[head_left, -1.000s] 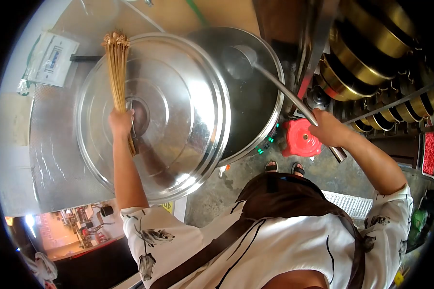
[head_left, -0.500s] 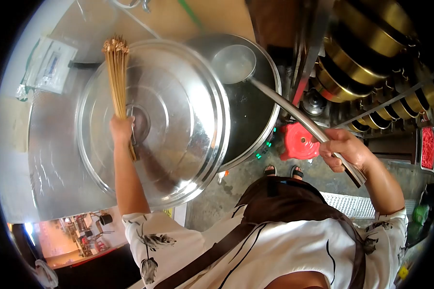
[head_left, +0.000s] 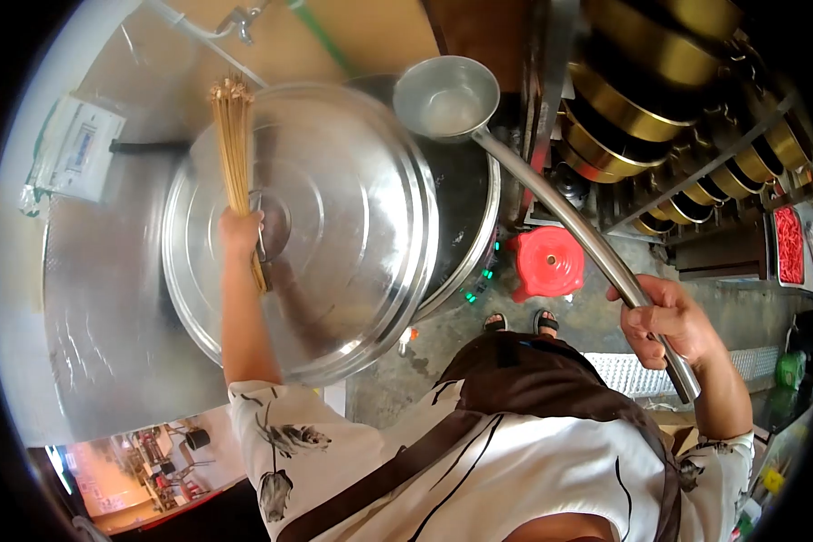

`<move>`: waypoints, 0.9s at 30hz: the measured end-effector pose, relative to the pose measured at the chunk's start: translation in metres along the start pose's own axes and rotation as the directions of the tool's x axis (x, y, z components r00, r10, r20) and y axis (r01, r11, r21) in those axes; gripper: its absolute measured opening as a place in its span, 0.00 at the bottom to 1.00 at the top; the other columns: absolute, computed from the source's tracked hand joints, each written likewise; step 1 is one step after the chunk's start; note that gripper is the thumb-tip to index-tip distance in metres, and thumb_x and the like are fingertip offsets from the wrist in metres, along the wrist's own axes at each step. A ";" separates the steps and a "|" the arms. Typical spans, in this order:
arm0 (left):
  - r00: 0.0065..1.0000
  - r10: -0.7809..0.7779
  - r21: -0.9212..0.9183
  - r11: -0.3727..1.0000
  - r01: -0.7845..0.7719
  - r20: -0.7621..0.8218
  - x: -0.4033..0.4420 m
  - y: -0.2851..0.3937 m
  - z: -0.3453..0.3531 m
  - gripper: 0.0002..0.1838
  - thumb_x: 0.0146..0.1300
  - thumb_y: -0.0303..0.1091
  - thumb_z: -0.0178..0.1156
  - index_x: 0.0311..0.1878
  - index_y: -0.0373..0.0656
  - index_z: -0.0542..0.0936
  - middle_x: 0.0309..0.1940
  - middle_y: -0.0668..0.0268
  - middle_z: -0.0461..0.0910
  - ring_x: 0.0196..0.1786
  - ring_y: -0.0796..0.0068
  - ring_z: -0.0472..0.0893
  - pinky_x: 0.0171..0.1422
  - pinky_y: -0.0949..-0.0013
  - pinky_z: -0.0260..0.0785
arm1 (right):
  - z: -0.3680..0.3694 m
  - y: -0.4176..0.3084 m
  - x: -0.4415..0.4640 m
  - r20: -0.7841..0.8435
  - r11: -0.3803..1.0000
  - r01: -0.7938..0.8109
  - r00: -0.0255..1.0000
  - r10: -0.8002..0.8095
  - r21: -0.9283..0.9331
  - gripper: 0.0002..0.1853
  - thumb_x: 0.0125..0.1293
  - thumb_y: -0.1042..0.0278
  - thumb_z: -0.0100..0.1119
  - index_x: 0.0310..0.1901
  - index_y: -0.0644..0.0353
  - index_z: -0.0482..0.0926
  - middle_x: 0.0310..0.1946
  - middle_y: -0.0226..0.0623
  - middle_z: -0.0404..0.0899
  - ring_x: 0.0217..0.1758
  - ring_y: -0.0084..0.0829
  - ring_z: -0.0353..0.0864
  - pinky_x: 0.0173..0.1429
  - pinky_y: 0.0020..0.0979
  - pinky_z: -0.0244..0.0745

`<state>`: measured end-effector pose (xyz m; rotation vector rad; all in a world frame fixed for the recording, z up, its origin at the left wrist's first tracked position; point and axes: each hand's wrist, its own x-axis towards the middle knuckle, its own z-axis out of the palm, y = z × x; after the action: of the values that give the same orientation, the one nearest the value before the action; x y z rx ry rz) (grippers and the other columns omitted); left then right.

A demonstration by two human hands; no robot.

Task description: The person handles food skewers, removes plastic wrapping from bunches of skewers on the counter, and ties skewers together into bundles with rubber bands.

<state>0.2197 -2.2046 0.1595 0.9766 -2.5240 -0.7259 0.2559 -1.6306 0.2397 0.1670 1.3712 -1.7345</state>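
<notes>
My left hand [head_left: 241,233] is closed around a bundle of thin bamboo sticks [head_left: 232,149], their frayed ends pointing away from me. Its fingers are also at the handle [head_left: 257,206] of a large round metal lid [head_left: 361,271]; whether they hook it, I cannot tell. The lid covers much of a big metal pot [head_left: 490,212], whose dark inside shows along the right. My right hand [head_left: 667,323] grips the lower handle of a long metal ladle [head_left: 447,99]. The ladle's bowl is raised over the far side of the pot, and its inside looks wet.
A red plastic stool [head_left: 549,262] stands on the floor right of the pot. Brass-coloured pots [head_left: 623,99] crowd a rack at upper right. A metal counter [head_left: 108,298] lies left of the lid, and a tap [head_left: 242,23] is at the far wall.
The lid has shifted right and covers more of the pot. The ladle's bowl has risen and moved toward the pot's far side, while my right hand has come nearer my body. The view shifted slightly.
</notes>
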 end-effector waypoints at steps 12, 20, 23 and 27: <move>0.985 0.124 0.027 0.991 -0.128 0.118 0.059 0.005 0.121 0.11 0.45 0.30 0.62 0.28 0.31 0.77 0.20 0.53 0.78 0.24 0.61 0.80 0.28 0.64 0.70 | 0.004 0.059 -0.046 -0.127 0.991 0.000 0.992 0.016 0.132 0.16 0.58 0.79 0.50 0.49 0.68 0.66 0.17 0.33 0.67 0.12 0.21 0.64 0.15 0.24 0.60; 0.981 0.176 0.328 0.924 -0.194 0.084 0.047 0.040 0.144 0.20 0.49 0.46 0.58 0.33 0.36 0.80 0.34 0.52 0.81 0.41 0.50 0.80 0.46 0.56 0.72 | 0.007 0.093 -0.067 -0.092 0.974 0.042 0.996 -0.022 0.221 0.16 0.58 0.80 0.51 0.49 0.67 0.66 0.17 0.33 0.66 0.12 0.22 0.64 0.15 0.25 0.61; 0.985 0.168 0.435 0.884 -0.169 0.040 0.046 0.039 0.156 0.16 0.49 0.41 0.59 0.33 0.35 0.80 0.35 0.50 0.80 0.43 0.50 0.80 0.46 0.57 0.72 | -0.012 0.111 -0.074 -0.103 0.963 0.019 0.995 0.009 0.271 0.15 0.58 0.81 0.50 0.49 0.66 0.67 0.17 0.32 0.66 0.13 0.21 0.64 0.15 0.24 0.61; 0.974 0.204 0.400 0.904 -0.148 -0.100 0.024 0.035 0.123 0.16 0.48 0.35 0.56 0.36 0.32 0.80 0.36 0.46 0.79 0.44 0.50 0.80 0.47 0.55 0.73 | -0.009 0.126 -0.095 -0.114 0.964 0.013 0.993 0.018 0.265 0.15 0.60 0.81 0.49 0.49 0.65 0.66 0.17 0.31 0.65 0.13 0.20 0.63 0.16 0.24 0.61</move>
<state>0.1259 -2.1580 0.0829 0.8628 -2.6384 -0.0914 0.3968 -1.5693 0.2026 0.4238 1.2124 -1.9281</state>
